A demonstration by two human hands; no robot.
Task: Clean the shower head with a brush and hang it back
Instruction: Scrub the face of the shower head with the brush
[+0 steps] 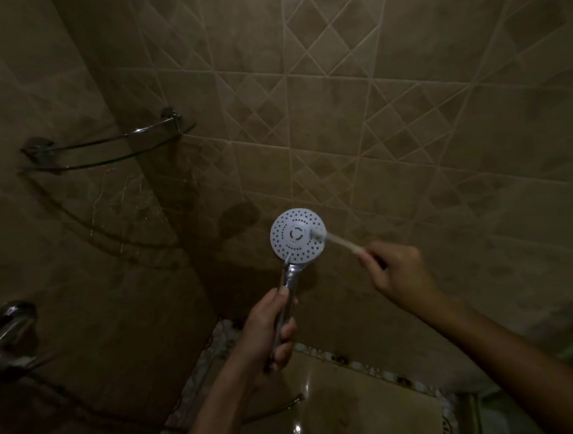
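Head view: my left hand [269,330] clamps shower head [297,237] handle; right hand [397,270] pinches brush [334,241] on faceplate. Wet chrome may twist, slip.

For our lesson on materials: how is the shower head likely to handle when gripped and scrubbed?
The shower head looks rigid, so it should hold firm against the brush. Its shiny handle, gripped by the left hand, is probably slippery when wet. It probably feels top-heavy.
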